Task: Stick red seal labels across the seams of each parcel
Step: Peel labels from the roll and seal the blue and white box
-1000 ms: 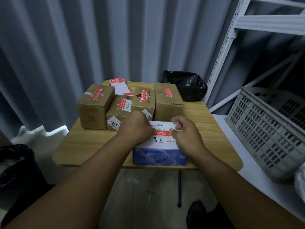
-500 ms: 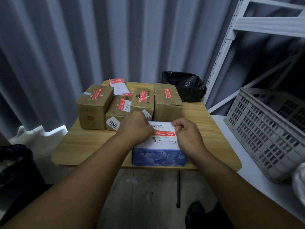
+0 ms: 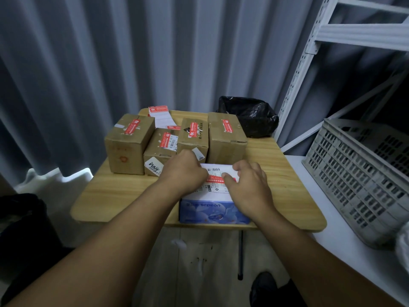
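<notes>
A blue and white parcel (image 3: 210, 212) lies at the front edge of the wooden table (image 3: 124, 191). A red seal label (image 3: 215, 180) runs across its white top. My left hand (image 3: 183, 171) is curled over the label's left end and hides it. My right hand (image 3: 250, 187) rests on the right part of the label, fingertips pressing down on it. Behind the parcel stand several brown cardboard boxes (image 3: 129, 144), each with a red label on top. A strip of red seal labels (image 3: 158, 113) lies at the table's back edge.
A black plastic bag (image 3: 247, 116) sits at the back right corner of the table. A grey slotted crate (image 3: 358, 173) stands on a white surface to the right, under a white metal rack (image 3: 309, 56). A dark bin (image 3: 22, 218) stands low on the left.
My right hand has slid left from the label's right end onto the label. My left hand has stayed on the left end.
</notes>
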Available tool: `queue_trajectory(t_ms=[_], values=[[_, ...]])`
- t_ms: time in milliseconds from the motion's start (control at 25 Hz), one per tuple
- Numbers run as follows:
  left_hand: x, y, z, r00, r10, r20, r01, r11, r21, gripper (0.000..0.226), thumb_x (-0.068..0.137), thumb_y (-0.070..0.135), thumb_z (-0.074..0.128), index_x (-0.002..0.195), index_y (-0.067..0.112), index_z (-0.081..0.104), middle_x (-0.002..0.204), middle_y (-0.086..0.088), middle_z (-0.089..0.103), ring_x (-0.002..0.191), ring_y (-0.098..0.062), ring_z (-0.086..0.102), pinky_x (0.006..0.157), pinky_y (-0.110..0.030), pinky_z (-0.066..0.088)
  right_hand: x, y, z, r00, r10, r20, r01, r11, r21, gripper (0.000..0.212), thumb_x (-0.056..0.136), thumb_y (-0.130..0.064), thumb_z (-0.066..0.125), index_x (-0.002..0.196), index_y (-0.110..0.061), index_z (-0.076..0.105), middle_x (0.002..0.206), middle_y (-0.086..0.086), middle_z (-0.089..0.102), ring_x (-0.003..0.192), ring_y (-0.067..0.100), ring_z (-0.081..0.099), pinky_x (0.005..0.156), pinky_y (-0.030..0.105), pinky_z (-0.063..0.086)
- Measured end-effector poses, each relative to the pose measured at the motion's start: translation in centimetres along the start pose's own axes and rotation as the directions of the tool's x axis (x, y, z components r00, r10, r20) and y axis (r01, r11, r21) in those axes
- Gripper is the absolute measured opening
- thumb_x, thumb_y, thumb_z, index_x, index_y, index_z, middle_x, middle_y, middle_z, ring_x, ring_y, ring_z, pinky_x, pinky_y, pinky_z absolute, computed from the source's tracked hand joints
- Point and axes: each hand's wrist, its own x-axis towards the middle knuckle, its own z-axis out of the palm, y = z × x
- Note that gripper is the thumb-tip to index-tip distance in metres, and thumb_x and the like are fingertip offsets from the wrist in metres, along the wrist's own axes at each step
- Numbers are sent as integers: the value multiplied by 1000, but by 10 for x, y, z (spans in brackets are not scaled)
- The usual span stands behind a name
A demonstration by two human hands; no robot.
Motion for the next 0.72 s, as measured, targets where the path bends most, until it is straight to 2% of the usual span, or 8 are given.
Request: queue_trajectory(t_ms=[320, 720], values=[[-1, 3, 1, 1000, -1, -11, 1, 999, 35, 17, 84, 24, 65, 81, 10, 74, 81, -7, 71, 77, -25, 68, 72, -40, 58, -3, -12, 0, 999, 35, 12, -32, 986, -164, 52, 92, -57, 51, 128, -21, 50, 131, 6, 46, 126, 29, 40, 100, 45, 38], [-4, 7, 1, 1000, -11, -8, 12, 999, 33, 17, 86, 23, 63, 84, 8, 72, 81, -8, 68, 76, -25, 65, 63, -32, 49, -5, -16, 0, 999, 29, 14, -26, 983, -184, 57, 91, -61, 50, 130, -20, 49, 132, 7, 45, 125, 28, 40, 97, 43, 38]])
